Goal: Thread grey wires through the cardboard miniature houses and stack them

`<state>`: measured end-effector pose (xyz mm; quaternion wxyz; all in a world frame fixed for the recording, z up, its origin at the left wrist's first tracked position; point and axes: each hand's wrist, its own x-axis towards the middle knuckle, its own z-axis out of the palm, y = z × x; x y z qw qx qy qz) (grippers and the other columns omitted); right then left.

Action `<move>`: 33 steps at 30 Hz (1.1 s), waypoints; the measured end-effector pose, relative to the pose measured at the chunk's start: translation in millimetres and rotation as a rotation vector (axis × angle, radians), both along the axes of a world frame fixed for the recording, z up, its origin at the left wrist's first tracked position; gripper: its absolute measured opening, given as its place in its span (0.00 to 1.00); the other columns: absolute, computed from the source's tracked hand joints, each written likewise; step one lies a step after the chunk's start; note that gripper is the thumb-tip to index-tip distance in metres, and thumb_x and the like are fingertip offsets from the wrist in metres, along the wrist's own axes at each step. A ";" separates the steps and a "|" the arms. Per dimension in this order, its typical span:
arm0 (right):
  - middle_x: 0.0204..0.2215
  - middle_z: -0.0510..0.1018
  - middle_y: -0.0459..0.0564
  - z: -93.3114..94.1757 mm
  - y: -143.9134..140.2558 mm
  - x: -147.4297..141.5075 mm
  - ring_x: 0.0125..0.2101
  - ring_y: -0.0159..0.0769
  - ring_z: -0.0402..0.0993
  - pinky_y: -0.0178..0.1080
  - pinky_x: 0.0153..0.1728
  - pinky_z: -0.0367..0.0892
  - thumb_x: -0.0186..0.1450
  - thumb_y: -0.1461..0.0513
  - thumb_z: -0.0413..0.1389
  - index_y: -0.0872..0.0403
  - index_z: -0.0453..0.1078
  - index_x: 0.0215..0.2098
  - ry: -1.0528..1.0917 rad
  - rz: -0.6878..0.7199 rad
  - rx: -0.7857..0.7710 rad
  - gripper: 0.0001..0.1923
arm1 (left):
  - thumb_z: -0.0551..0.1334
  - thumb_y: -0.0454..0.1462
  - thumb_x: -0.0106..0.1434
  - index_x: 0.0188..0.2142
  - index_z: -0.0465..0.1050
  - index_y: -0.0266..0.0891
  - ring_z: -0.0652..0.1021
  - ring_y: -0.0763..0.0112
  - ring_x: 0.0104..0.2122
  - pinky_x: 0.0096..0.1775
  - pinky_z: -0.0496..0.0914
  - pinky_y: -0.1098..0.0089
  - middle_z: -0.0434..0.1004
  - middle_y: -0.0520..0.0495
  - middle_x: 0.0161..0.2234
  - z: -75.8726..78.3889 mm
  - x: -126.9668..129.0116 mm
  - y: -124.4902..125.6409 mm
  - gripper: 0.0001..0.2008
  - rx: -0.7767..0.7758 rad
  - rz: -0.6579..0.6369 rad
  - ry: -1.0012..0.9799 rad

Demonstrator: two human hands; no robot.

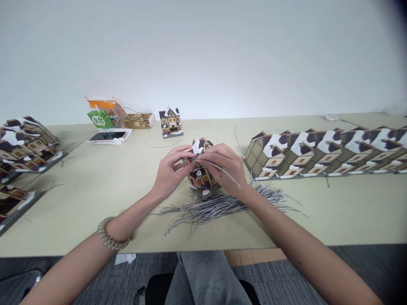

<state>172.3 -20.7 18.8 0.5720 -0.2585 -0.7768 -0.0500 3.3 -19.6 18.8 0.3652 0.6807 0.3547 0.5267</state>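
Observation:
A small model house (201, 180) with a snowy roof stands tilted on its grey base in front of me, partly covered by my hands. My right hand (225, 163) pinches a thin grey-white wire (224, 169), whose loose end with a small tip hangs over my wrist. At the house's upper front, the thumb and fingers of my left hand (173, 169) close around the wire's other end; the exact grip is partly hidden. Under and beside the house lies a loose bundle of similar wires (219, 207).
A row of model houses (295, 152) stands on the right of the table (104, 190), more houses (28, 146) on the left. Towards the wall are a single house (171, 123), a phone (108, 136), a gold box (140, 120) and snack packets (101, 118).

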 end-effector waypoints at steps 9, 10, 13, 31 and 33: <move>0.27 0.71 0.47 -4.7 0.8 -2.6 0.30 0.33 0.65 0.37 0.30 0.63 0.64 0.65 0.54 0.50 0.73 0.32 -0.028 -0.058 -0.026 0.06 | 0.65 0.36 0.56 0.35 0.77 0.42 0.71 0.62 0.53 0.44 0.75 0.66 0.70 0.43 0.50 1.4 1.0 -3.8 0.07 0.023 -0.006 0.026; 0.28 0.71 0.47 -4.5 0.9 -2.8 0.30 0.33 0.65 0.37 0.30 0.63 0.64 0.65 0.55 0.50 0.73 0.32 -0.030 -0.060 -0.029 0.06 | 0.65 0.36 0.56 0.35 0.77 0.42 0.71 0.62 0.53 0.44 0.75 0.66 0.70 0.42 0.50 1.2 0.7 -3.5 0.06 0.021 -0.004 0.026; 0.28 0.72 0.47 -4.1 1.3 -2.8 0.30 0.33 0.66 0.37 0.30 0.64 0.63 0.64 0.56 0.49 0.73 0.33 -0.034 -0.051 -0.035 0.04 | 0.64 0.36 0.56 0.35 0.77 0.41 0.71 0.61 0.53 0.44 0.75 0.65 0.70 0.42 0.50 0.0 -0.1 -2.2 0.06 0.013 0.001 0.018; 0.27 0.72 0.46 -2.5 1.3 -3.5 0.29 0.33 0.65 0.38 0.30 0.63 0.64 0.66 0.54 0.49 0.72 0.32 -0.016 -0.056 0.048 0.07 | 0.65 0.38 0.56 0.34 0.78 0.43 0.71 0.62 0.53 0.43 0.76 0.67 0.72 0.43 0.49 -4.1 -0.6 0.4 0.05 0.043 -0.006 -0.011; 0.27 0.72 0.46 -2.8 1.3 -4.2 0.29 0.33 0.65 0.38 0.30 0.64 0.64 0.66 0.55 0.48 0.72 0.32 -0.016 -0.069 0.037 0.07 | 0.65 0.38 0.56 0.33 0.78 0.42 0.72 0.62 0.52 0.43 0.76 0.66 0.72 0.43 0.49 -4.4 -0.6 0.5 0.05 0.045 0.001 -0.017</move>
